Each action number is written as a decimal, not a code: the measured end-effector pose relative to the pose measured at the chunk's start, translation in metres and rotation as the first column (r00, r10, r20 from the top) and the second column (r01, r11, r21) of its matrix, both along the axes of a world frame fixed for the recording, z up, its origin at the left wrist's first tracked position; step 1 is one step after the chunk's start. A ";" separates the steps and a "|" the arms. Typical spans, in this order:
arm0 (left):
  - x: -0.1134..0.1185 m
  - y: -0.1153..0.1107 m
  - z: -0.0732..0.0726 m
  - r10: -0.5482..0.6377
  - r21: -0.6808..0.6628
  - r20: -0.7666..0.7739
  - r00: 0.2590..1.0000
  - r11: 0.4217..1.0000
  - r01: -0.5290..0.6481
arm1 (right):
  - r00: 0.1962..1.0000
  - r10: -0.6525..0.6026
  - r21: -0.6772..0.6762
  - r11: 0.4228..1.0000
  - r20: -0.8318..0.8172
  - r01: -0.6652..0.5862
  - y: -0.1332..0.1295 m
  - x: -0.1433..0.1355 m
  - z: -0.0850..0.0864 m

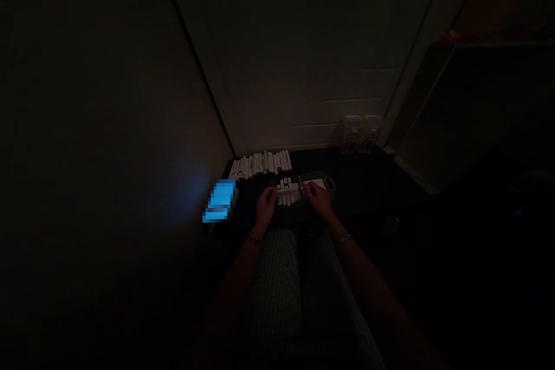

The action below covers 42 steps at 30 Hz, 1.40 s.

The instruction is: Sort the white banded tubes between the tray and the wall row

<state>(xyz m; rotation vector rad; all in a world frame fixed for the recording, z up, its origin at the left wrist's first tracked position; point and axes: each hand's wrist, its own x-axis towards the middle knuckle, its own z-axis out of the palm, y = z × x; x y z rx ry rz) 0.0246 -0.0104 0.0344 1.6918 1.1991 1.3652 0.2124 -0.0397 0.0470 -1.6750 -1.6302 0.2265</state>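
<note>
In dim light, a slim white marker (289, 189) lies crosswise between my two hands. My left hand (266, 207) has its fingers closed at the marker's left end. At the other end, the fingers of my right hand (319, 201) are pinched together. Right below the marker is an open clear plastic case (298, 202) with several white markers (286, 199) in its left half. The lid (323, 176) is folded out to the right, partly covered by my right hand, and something white and flat shows in it.
A row of several white markers (260, 164) lies behind to the left on the dark surface (364, 185). A lit, blurred screen (220, 201) leans near the left wall. Two clear containers (359, 136) stand at the back right against a panelled wall (312, 58).
</note>
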 end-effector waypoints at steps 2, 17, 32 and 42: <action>0.000 0.000 0.001 0.007 -0.003 0.002 1.000 1.000 -0.007 | 1.000 -0.001 0.006 1.000 0.000 0.001 0.000 0.000 0.000; 0.000 0.001 -0.001 0.010 -0.018 -0.002 1.000 1.000 -0.010 | 1.000 -0.003 -0.023 1.000 -0.009 0.002 -0.002 -0.001 0.003; 0.002 -0.002 0.001 0.017 -0.037 0.022 1.000 0.999 -0.016 | 1.000 -0.006 -0.047 0.999 -0.005 0.006 -0.004 -0.001 0.007; 0.002 -0.002 0.002 0.013 -0.038 0.014 1.000 0.999 -0.013 | 1.000 -0.004 -0.032 0.999 -0.010 0.004 -0.003 0.000 0.005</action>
